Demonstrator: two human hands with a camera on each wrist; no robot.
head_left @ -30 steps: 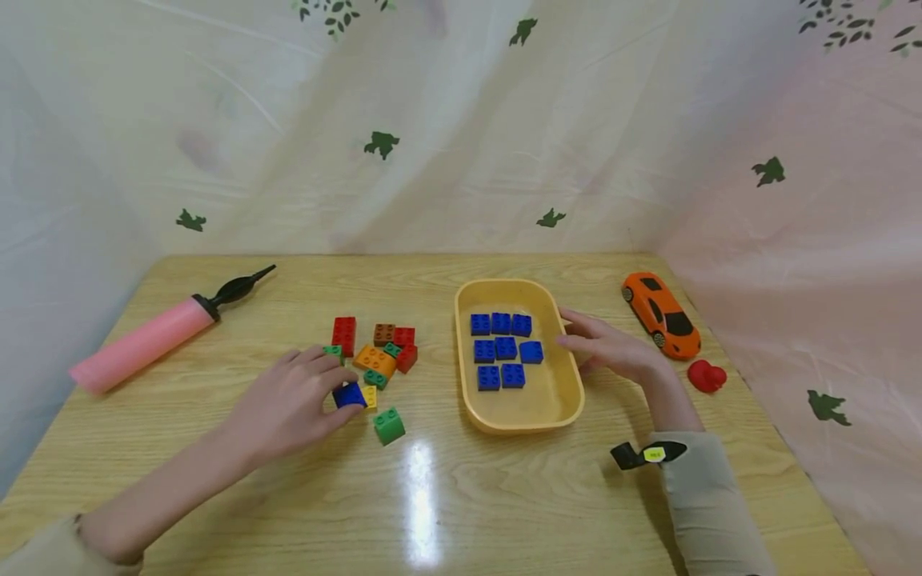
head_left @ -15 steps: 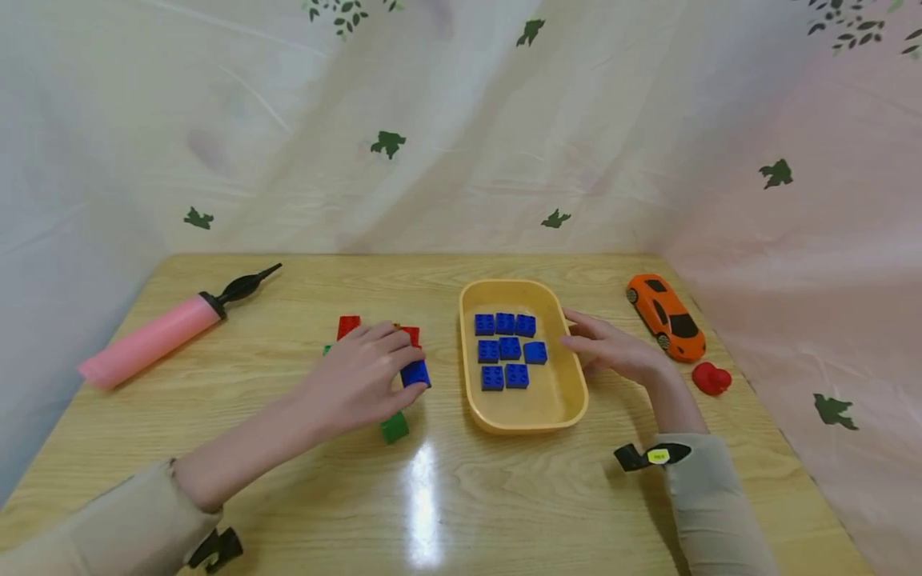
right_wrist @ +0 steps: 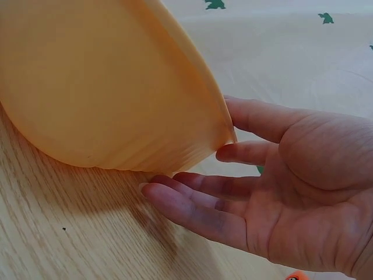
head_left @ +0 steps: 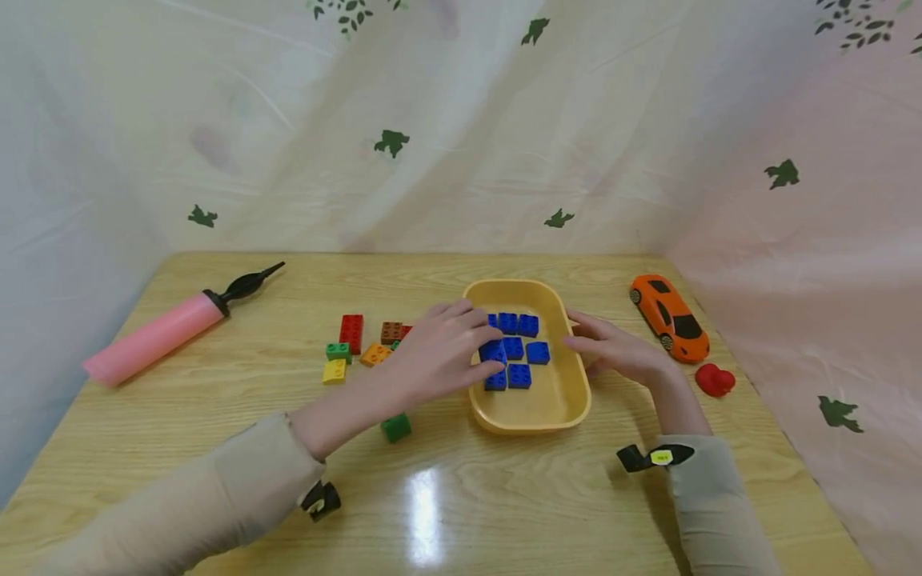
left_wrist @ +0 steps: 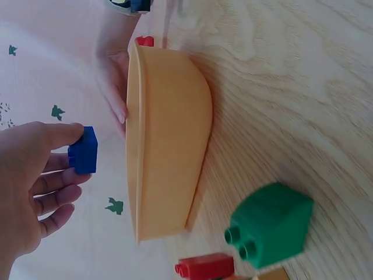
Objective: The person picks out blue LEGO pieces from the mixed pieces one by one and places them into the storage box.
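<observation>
My left hand (head_left: 439,348) pinches a blue toy building block (left_wrist: 85,150) between thumb and fingers, above the left side of a yellow plastic tray (head_left: 543,404). Studs show on one face of the block in the left wrist view. Several blue blocks (head_left: 519,376) lie loosely in rows on the tray floor, some partly hidden behind the left hand. At the tray's right side is my right hand (head_left: 619,352), its fingers loosely extended. In the right wrist view its fingertips (right_wrist: 163,198) lie close along the outer wall and rim.
Left of the tray lie a red block (head_left: 351,332), a yellow block (head_left: 334,371), an orange block (head_left: 374,354) and a green block (head_left: 396,428). A pink pump (head_left: 162,336) rests far left. An orange toy car (head_left: 670,318) and a small red toy (head_left: 715,380) are at right.
My left hand has carried the blue block from among the loose blocks rightward to over the tray. The right hand stays at the tray's side.
</observation>
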